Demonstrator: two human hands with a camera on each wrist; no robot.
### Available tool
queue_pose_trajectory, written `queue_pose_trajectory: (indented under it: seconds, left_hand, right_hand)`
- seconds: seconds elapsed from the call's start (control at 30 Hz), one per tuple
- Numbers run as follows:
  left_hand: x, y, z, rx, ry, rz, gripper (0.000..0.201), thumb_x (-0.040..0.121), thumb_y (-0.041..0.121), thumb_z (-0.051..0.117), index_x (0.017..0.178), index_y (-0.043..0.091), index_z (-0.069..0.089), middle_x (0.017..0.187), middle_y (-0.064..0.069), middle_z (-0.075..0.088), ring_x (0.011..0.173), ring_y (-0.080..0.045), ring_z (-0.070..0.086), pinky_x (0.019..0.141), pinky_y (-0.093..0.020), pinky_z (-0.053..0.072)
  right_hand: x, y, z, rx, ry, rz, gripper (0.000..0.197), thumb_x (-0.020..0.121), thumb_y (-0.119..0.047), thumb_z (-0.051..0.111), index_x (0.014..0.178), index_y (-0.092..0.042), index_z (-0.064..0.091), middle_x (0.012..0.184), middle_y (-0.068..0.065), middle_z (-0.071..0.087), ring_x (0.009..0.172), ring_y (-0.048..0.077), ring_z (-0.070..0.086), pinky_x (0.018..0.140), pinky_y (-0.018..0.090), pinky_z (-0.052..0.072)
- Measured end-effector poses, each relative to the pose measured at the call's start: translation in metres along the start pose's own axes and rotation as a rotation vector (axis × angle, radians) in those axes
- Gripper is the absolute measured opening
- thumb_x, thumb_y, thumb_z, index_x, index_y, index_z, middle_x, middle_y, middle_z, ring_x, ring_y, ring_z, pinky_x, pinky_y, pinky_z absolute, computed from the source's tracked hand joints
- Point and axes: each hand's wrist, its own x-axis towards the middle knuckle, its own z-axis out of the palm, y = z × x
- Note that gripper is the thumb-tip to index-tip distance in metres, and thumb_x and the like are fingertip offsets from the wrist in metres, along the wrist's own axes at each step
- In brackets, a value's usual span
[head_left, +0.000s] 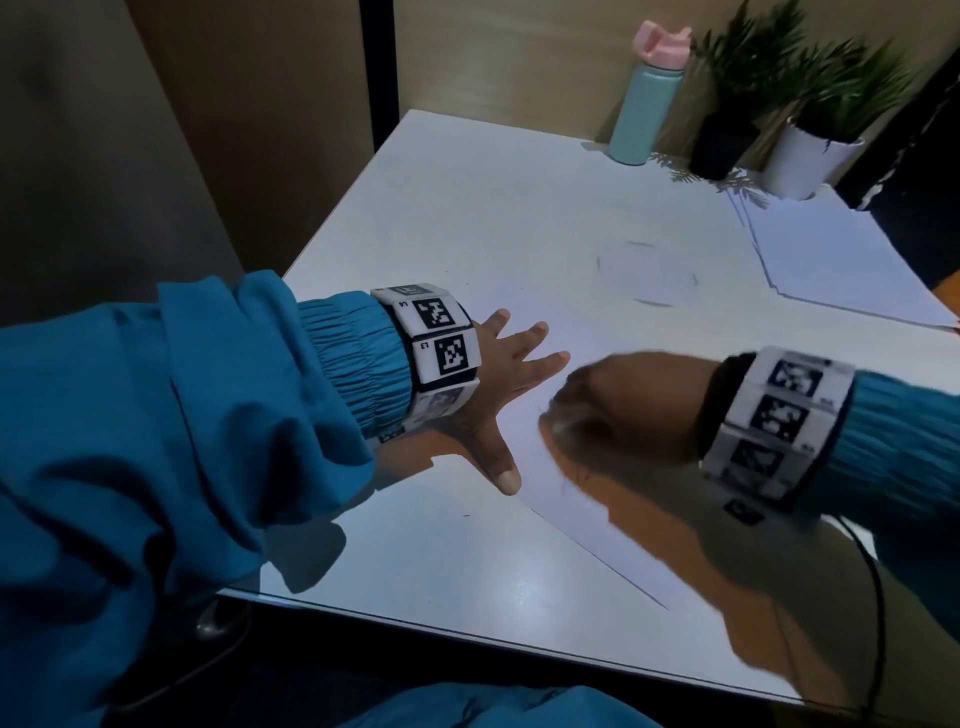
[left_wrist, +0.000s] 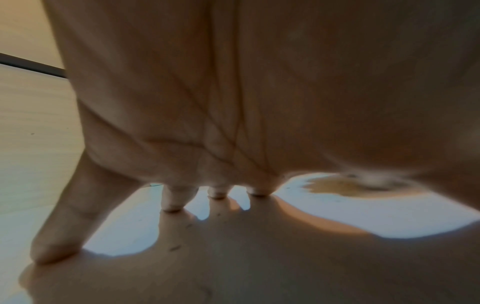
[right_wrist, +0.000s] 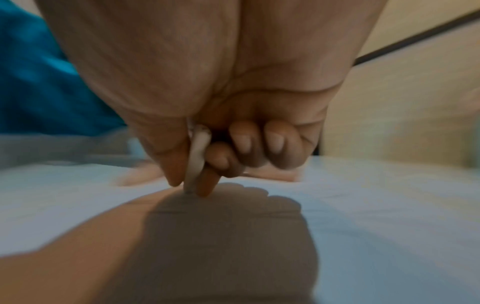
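My left hand (head_left: 511, 376) lies flat on a white sheet of paper (head_left: 613, 322), fingers straight and spread, the thumb pointing toward me. The left wrist view shows its palm (left_wrist: 207, 133) arched over the sheet, with the fingertips (left_wrist: 172, 203) touching down. My right hand (head_left: 628, 410) is curled, blurred in the head view, just right of the left hand. It pinches a small white eraser (right_wrist: 198, 156) between thumb and forefinger, the eraser's tip down on the paper (right_wrist: 389, 205). Faint pencil marks (head_left: 649, 273) show farther up the sheet.
The white table (head_left: 457, 566) ends in an edge near me. At its back right stand a teal bottle with a pink lid (head_left: 647, 104), a plant in a black pot (head_left: 722, 148) and a plant in a white pot (head_left: 808, 163). More white sheets (head_left: 831, 260) lie at the right.
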Motion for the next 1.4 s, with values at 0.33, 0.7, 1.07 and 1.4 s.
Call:
queue_pose_trajectory:
  seconds: [0.33, 0.7, 1.07, 1.4]
  left_hand:
    - [0.001, -0.001, 0.001, -0.016, -0.006, 0.002, 0.151, 0.032, 0.099, 0.048, 0.148, 0.039, -0.028, 0.161, 0.002, -0.028, 0.147, -0.039, -0.019, 0.112, -0.067, 0.008]
    - [0.004, -0.004, 0.004, -0.006, 0.017, 0.014, 0.153, 0.028, 0.102, 0.041, 0.148, 0.039, -0.027, 0.161, 0.002, -0.027, 0.147, -0.04, -0.017, 0.111, -0.067, 0.009]
    - [0.006, -0.004, 0.005, -0.025, 0.008, 0.011, 0.151, 0.028, 0.104, 0.041, 0.146, 0.043, -0.029, 0.16, 0.005, -0.029, 0.148, -0.037, -0.019, 0.111, -0.069, 0.004]
    - [0.002, -0.009, -0.002, 0.043, 0.085, -0.052, 0.143, 0.049, 0.099, 0.048, 0.155, 0.028, -0.014, 0.164, 0.0, -0.016, 0.151, -0.03, -0.007, 0.117, -0.055, 0.001]
  right_hand:
    - [0.015, 0.015, -0.006, 0.007, -0.073, 0.105, 0.029, 0.094, -0.04, 0.04, 0.089, -0.019, 0.06, 0.097, -0.004, 0.067, 0.094, 0.019, 0.064, 0.086, 0.032, 0.049]
    - [0.019, 0.011, -0.008, -0.123, -0.084, 0.208, 0.029, 0.095, -0.031, 0.039, 0.099, -0.017, 0.065, 0.098, 0.002, 0.068, 0.092, 0.025, 0.065, 0.088, 0.04, 0.052]
    - [0.021, 0.052, -0.003, -0.023, -0.057, 0.3, 0.019, 0.097, -0.028, 0.041, 0.091, -0.017, 0.054, 0.1, 0.002, 0.061, 0.097, 0.025, 0.06, 0.087, 0.038, 0.049]
    - [0.011, 0.059, 0.012, 0.009, 0.128, 0.379, 0.021, 0.094, -0.036, 0.042, 0.076, -0.026, 0.044, 0.085, -0.005, 0.058, 0.083, 0.023, 0.059, 0.074, 0.035, 0.05]
